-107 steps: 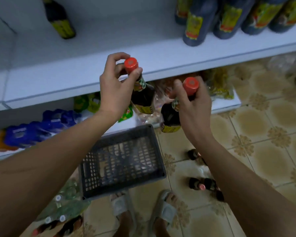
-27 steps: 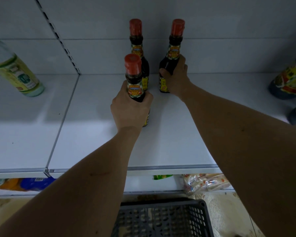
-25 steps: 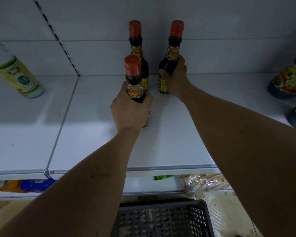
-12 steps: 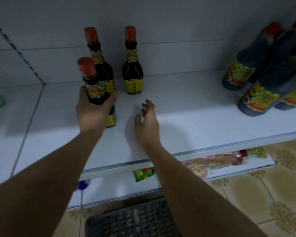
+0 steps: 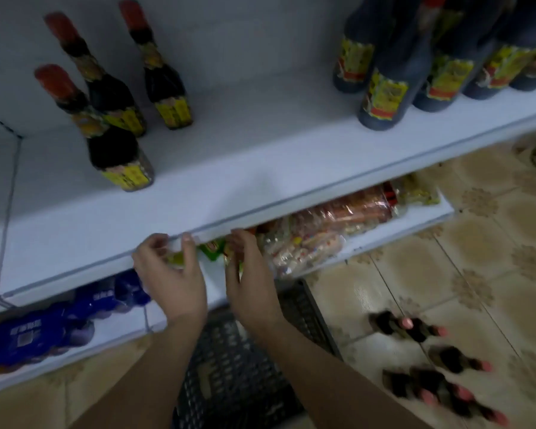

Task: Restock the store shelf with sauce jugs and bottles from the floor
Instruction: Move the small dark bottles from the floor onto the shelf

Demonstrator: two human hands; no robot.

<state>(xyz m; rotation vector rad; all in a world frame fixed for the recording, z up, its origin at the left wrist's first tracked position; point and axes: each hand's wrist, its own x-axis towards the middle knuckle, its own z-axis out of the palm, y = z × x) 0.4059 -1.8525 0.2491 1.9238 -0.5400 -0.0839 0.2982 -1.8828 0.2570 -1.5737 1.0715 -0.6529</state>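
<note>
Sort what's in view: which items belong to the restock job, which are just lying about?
Job:
- three small sauce bottles standing on the shelf
- big jugs at the shelf's right
- bottles lying on the floor
- left hand and right hand, both empty

Lying about:
- dark crate
- blue packs
- clear snack bags

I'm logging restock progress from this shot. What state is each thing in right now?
Three small sauce bottles: upright on the shelf, capped, released.
Large jugs: standing on the shelf at right, grouped.
Bottles on the floor: lying down, not yet shelved.
Basket: on the floor below the arms; contents unclear.
Left hand: empty, fingers loosely curled.
Right hand: empty, at the lower shelf edge.
Snack packets: lying on the lower shelf.
</note>
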